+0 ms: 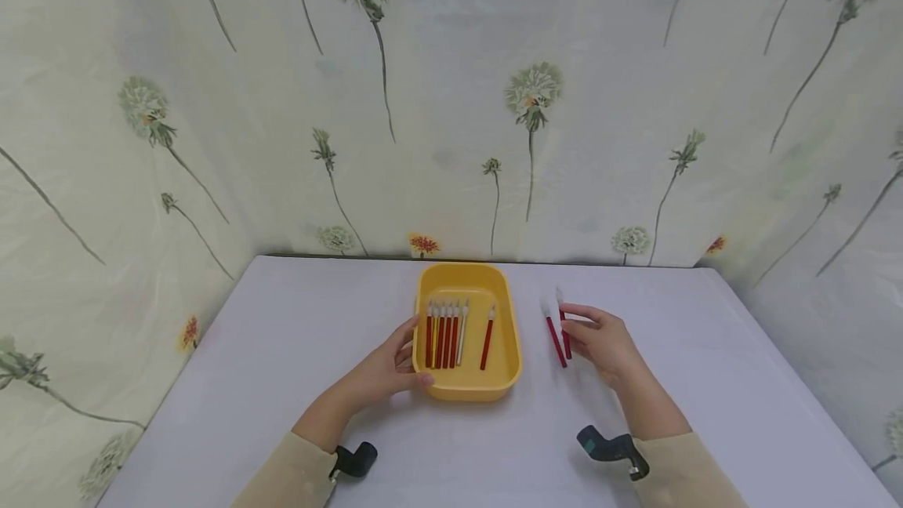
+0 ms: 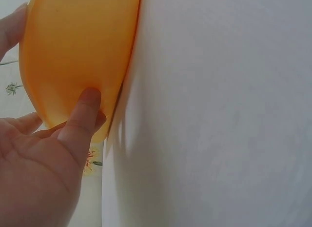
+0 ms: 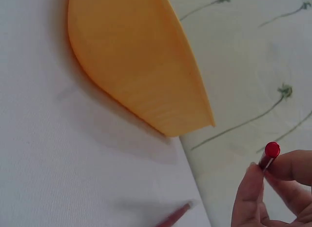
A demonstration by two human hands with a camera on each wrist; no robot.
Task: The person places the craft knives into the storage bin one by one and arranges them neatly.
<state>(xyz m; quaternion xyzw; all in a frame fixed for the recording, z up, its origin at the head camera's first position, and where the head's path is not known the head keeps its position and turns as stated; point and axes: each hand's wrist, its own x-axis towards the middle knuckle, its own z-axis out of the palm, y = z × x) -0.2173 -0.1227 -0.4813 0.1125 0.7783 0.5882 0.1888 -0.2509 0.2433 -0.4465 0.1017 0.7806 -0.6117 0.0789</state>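
Observation:
My left hand (image 1: 377, 375) grips the near left corner of a yellow plastic tray (image 1: 469, 395), with its thumb against the front wall (image 2: 90, 41). Inside the tray, several slim paintbrushes (image 1: 445, 342) with whitish tips lie side by side at the left, mostly red, with a yellow and a white one among them. Another red paintbrush (image 1: 487, 345) lies apart toward the tray's right side. Right of the tray, my right hand (image 1: 603, 343) pinches a red paintbrush (image 3: 271, 150) between thumb and fingers. Beside it, a second red paintbrush (image 1: 556, 342) lies on the table.
The white table (image 1: 303, 312) ends at the back against a hanging cloth (image 1: 451, 139) printed with dandelions. More of this cloth borders both sides. A dark wrist camera (image 1: 356, 459) is strapped at the left sleeve, and another (image 1: 607, 445) at the right.

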